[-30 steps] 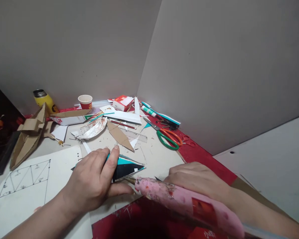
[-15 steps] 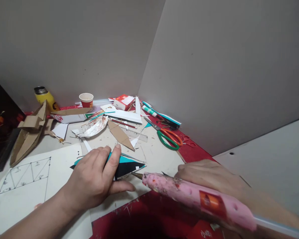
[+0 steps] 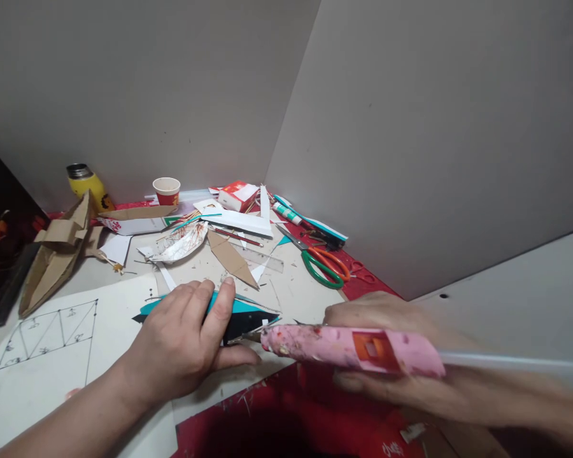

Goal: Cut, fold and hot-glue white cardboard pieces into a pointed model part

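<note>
A small boat-shaped piece (image 3: 248, 320) in black and turquoise lies under my left hand (image 3: 186, 337), whose fingers press over its top while the thumb stays along its near side. My right hand (image 3: 386, 318) is wrapped round a pink glue gun (image 3: 315, 343) with a clear glue stick coming out of its back. The gun's metal nozzle touches or nearly touches the lower edge of the piece, just right of my left thumb. Motion blurs part of my right hand.
Scissors (image 3: 322, 267), a ruler (image 3: 262, 257), a brown cardboard piece (image 3: 233, 257) and paper scraps lie beyond my hands. A cardboard boat (image 3: 57, 261), yellow bottle (image 3: 88, 187) and paper cup (image 3: 167, 193) stand left. A drawing sheet (image 3: 119, 324) is near my left arm; grey panels rise behind.
The glue gun has shifted left and turned more level, its nozzle sliding left along the piece's lower edge. My left hand has barely moved.
</note>
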{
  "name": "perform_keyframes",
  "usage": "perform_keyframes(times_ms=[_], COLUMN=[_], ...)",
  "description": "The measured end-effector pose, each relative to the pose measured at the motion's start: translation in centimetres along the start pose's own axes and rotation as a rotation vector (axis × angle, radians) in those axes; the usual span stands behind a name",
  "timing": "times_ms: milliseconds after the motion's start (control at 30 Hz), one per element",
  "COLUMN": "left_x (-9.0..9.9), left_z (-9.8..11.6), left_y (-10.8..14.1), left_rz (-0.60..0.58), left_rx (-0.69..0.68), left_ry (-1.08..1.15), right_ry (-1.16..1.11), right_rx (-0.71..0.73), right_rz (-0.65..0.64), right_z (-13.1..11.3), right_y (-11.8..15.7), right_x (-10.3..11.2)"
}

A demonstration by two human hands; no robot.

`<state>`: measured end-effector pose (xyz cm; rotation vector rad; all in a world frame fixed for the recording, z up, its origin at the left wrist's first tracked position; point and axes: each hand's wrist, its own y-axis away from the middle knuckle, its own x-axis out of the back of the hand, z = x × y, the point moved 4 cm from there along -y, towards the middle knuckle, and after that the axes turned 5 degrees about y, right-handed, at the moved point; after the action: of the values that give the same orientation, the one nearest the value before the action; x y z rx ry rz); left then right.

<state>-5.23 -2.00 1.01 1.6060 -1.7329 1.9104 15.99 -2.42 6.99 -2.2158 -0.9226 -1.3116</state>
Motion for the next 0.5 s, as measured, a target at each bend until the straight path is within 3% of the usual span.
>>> perform_keyframes(times_ms=[100, 233, 367, 500], left_x=[0.0, 0.0, 0.0, 0.0], left_z=[0.0, 0.0, 0.0, -0.1], left_y=[-0.1, -0.3, -0.2, -0.2], left_rz=[0.000, -0.002, -0.010, -0.003], left_rx=[-0.005, -0.001, 0.010, 0.019], left_ry=[-0.006, -0.010, -0.022, -0.017], right_ry=[-0.057, -0.072, -0.013, 0.078], right_rx=[-0.081, -0.059, 0.022, 0.007], right_rz=[-0.051, -0.099, -0.074, -0.043], right_z=[0.2, 0.4, -0.1, -0.1], right_y=[0.0, -0.5, -1.0, -0.7], right_x=[0.0, -0.1, 0.2, 0.4])
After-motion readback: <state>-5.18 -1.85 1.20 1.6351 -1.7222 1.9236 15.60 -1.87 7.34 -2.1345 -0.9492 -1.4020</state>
